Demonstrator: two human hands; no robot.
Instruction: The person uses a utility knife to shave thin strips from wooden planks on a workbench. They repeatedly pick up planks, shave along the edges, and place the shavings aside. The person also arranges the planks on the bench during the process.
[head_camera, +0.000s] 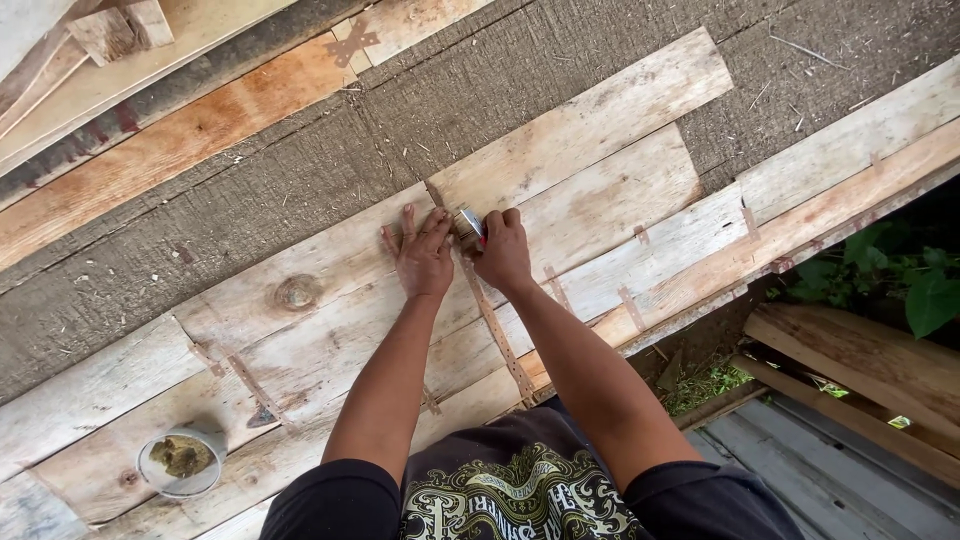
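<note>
A small brownish cylindrical object with a metallic end (468, 226) is being pinched in the curled fingers of the right hand (503, 253) against pale weathered wooden planks (600, 160), while the left hand (423, 256) is being pressed flat just beside it, fingers spread.

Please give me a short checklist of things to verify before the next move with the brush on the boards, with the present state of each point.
1. Right hand grips the brush: ok, fingers closed round it.
2. Left hand steadies the board: ok, lying flat, fingers spread beside the brush.
3. Brush head meets the wood: cannot tell, the tip is hidden between the hands.
4. Cup within reach: ok, it stands on the boards at lower left, upright and open.
5. Enough material in the cup: cannot tell, only a dark mass shows inside.
6. Strip lies straight along the boards: ok.
</note>
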